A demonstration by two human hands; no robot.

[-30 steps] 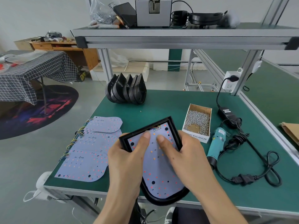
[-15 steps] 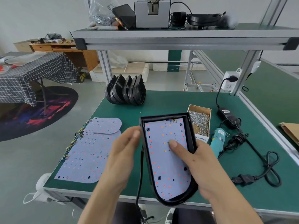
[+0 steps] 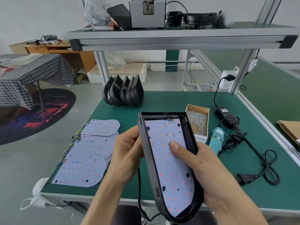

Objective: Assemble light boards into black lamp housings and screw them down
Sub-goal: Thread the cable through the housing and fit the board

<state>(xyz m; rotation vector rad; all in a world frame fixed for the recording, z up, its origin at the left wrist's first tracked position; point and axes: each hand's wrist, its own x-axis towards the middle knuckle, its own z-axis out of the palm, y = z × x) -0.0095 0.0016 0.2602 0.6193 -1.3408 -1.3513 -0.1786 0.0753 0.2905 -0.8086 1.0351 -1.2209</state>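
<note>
A black lamp housing [image 3: 146, 153] is tilted up above the table's front edge, its open side facing me. Inside it lies a pale light board [image 3: 168, 161] dotted with red and orange LEDs, coloured wires at its top. My right hand [image 3: 204, 174] grips the housing's right wall, thumb pressing on the board. My left hand [image 3: 126, 155] holds the housing's left wall from behind. A black cable [image 3: 139, 189] hangs down from under the housing.
Several loose light boards [image 3: 87, 153] lie stacked at the left. Several empty black housings [image 3: 123, 93] stand at the back. A cardboard box of screws [image 3: 197, 122], a teal electric screwdriver [image 3: 215, 140] and its black adapter and cord [image 3: 258, 159] lie to the right.
The housing has turned from lying slanted to upright and tilted toward me. My left hand slid off the board to the housing's left side; my right thumb stays on the board.
</note>
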